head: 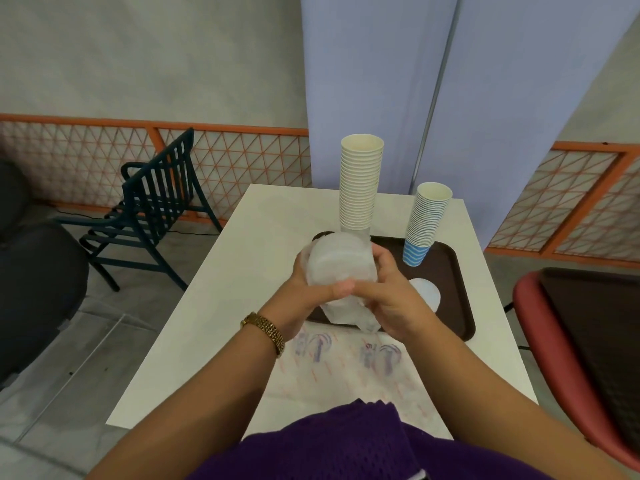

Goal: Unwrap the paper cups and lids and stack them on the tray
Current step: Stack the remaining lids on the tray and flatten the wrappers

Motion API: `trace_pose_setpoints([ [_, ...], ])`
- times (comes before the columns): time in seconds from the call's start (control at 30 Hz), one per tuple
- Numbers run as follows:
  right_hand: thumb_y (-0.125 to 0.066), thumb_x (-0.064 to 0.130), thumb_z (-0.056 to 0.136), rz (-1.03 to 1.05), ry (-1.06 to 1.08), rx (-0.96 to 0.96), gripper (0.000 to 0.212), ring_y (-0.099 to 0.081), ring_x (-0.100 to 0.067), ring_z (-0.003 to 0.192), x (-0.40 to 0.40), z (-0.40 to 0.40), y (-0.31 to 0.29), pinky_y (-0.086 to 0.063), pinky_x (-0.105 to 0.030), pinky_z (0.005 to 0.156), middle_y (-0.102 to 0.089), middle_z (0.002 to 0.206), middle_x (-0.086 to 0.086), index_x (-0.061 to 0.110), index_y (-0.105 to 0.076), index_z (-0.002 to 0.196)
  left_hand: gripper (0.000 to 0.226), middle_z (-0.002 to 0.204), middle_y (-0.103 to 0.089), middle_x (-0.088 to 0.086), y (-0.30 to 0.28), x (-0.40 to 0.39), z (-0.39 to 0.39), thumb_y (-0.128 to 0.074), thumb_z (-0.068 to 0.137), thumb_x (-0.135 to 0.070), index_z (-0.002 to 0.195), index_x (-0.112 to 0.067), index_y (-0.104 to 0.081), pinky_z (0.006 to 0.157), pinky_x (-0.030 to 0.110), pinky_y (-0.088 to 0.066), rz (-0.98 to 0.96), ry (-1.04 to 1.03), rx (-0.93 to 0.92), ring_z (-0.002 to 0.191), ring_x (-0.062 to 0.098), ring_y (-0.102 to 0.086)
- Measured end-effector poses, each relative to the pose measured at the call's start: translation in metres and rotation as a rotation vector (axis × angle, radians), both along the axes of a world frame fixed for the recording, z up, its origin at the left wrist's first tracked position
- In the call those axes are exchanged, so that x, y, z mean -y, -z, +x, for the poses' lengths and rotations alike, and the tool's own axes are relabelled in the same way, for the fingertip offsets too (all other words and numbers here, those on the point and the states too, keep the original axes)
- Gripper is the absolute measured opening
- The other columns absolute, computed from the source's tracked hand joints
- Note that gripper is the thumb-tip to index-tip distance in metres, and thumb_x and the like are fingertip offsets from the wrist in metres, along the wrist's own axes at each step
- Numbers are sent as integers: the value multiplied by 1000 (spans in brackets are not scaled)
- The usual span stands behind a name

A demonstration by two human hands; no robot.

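At the far left stand dark seats and a dark green slatted chair, on the floor beside the white surface. Behind the chair runs an orange lattice fence along the grey wall.

On the near part of the surface lies a flat sheet of clear wrapping with printed blue marks, just below the hands. The left forearm carries a gold watch at the wrist.

The left hand and the right hand together hold a sleeve of white lids in thin clear plastic, lifted above the near left corner of the brown tray. The fingers of the left hand are curled around the left side of the sleeve, with the thumb lying across its front. The fingers of the right hand are curled around the right side, and the two thumbs nearly meet in the middle. A loose end of the plastic hangs down under the hands. Whether the plastic is already torn open I cannot tell.

Behind the hands a tall stack of cream paper cups rises; its base is hidden by the sleeve. To the right of it, a shorter stack of blue-striped paper cups stands upright on the tray. Near the right hand a single white lid lies flat on the tray, partly hidden by the hand.

At the far right, beside the surface, is a red chair with a dark seat.
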State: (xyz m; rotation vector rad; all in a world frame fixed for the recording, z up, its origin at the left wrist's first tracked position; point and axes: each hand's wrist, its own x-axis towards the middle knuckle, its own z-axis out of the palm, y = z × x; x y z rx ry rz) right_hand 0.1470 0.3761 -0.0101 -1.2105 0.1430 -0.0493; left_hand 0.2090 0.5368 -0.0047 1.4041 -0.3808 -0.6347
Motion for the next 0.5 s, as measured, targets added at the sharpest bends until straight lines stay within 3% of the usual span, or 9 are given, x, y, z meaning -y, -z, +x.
trace_pose_setpoints([
  [0.13,-82,27,54,-159,-86,44,92,-52,-14,122,15,0,-19,-49,-28,94,-49,136,1,28,-42,136,105,134,-47,-3,-3,-14,7,-90,49,-34,138,-37,-35,93,41,-55,58,-16,77,122,18,-53],
  [0.2,-81,38,58,-419,-118,80,87,-47,-6,127,24,1,-38,-45,-25,99,-48,138,11,34,-43,137,106,132,-44,-11,-3,-22,10,-88,48,-38,138,-40,-31,93,41,-55,162,11,163,120,14,-50],
  [0.27,-84,37,69,-751,-200,111,82,-43,3,127,26,6,-56,-40,-28,106,-50,135,19,35,-43,140,109,132,-41,-16,-3,-25,13,-88,48,-41,139,-42,-28,94,40,-54,256,41,244,121,11,-48],
  [0.37,-84,33,75,-1138,-321,135,78,-42,-2,120,16,18,-67,-39,-27,104,-47,131,13,30,-44,141,109,131,-39,-21,-7,-27,15,-90,55,-33,143,-36,-26,95,31,-51,312,69,312,121,7,-47],
  [0.5,-81,29,76,-1239,-405,114,73,-46,-4,114,11,27,-69,-42,-19,93,-47,128,11,28,-44,140,110,133,-39,-20,-7,-35,17,-90,59,-29,146,-36,-22,95,28,-51,367,103,342,122,5,-47],
])
